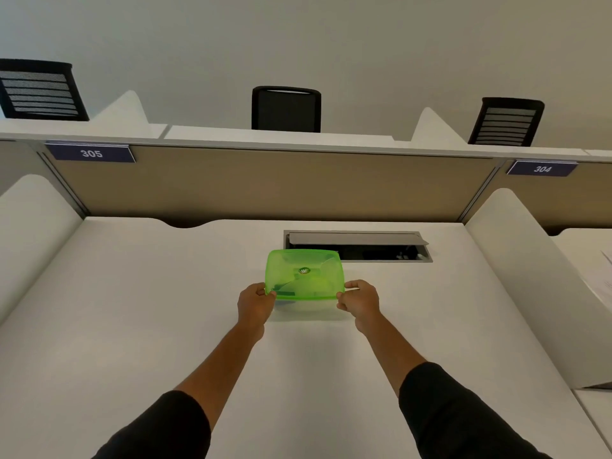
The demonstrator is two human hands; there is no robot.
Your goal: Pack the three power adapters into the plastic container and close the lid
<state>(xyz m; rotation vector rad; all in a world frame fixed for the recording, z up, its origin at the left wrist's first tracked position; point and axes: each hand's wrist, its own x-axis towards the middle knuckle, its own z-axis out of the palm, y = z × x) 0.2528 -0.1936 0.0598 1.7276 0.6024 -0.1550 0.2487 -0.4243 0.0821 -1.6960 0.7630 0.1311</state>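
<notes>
The translucent green plastic lid (304,274) sits over the clear plastic container (308,309) on the white table (132,309), just near of the open grey cable hatch (357,246). The left hand (253,304) and right hand (359,301) each pinch a near corner of the lid. Dark shapes show dimly through it, probably the adapters. To seal well, press both near corners down evenly, then work along the rim to the far edge, keeping the box flat.

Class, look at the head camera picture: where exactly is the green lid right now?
In the head view, the green lid sits mid-desk, just in front of the cable hatch, with the left hand and right hand gripping its near corners.
</notes>
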